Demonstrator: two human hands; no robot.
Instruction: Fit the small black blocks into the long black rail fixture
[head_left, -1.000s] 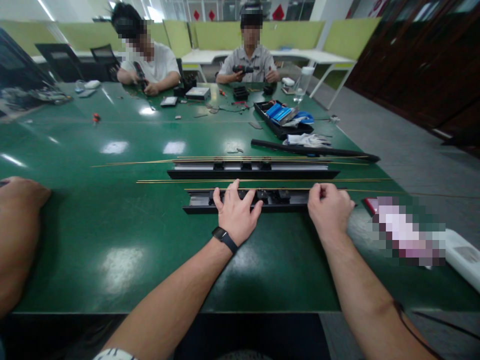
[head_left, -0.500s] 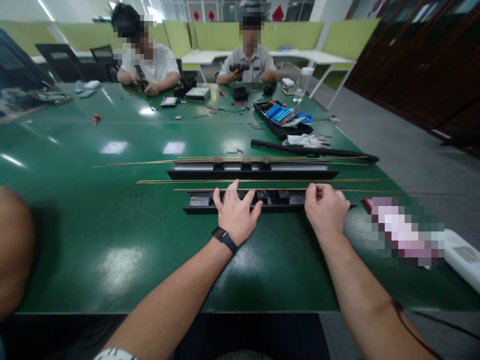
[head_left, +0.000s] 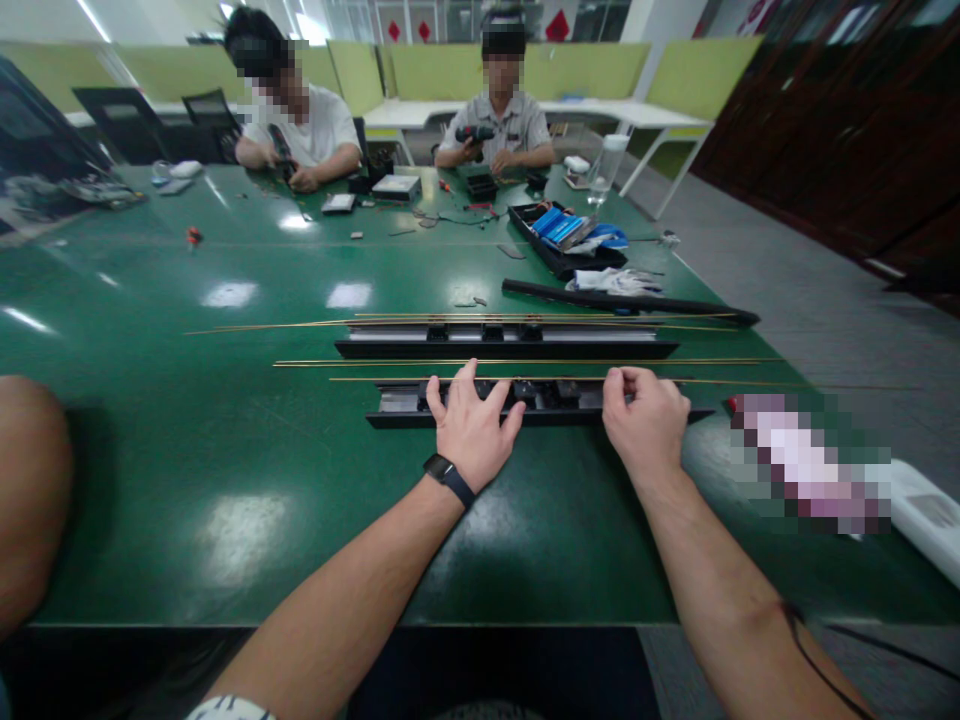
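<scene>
A black rail with a silvery inside and several black blocks [head_left: 397, 420] lies nearest to me on the green table. My left hand [head_left: 474, 425] rests over its middle with the fingers spread. At the rail's right part, my right hand [head_left: 646, 415] pinches a thin brass-coloured rod [head_left: 367, 380], which runs along the rail's far edge and sticks out past both ends. Beyond it lie more thin rods [head_left: 322, 364] and a second black rail [head_left: 510, 349], with further rods across its top.
A long black bar [head_left: 637, 301], white gloves [head_left: 615, 282] and a black tray [head_left: 547, 252] of blue items lie farther back. Right of my hand are a blurred pink item [head_left: 810, 460] and a white device [head_left: 930, 515]. Two people sit opposite; another person's arm [head_left: 30, 500] is at left.
My right hand has moved slightly left with the pinched rod, whose left end now reaches farther left. My left hand has stayed still. The person opposite at the right has lowered a hand.
</scene>
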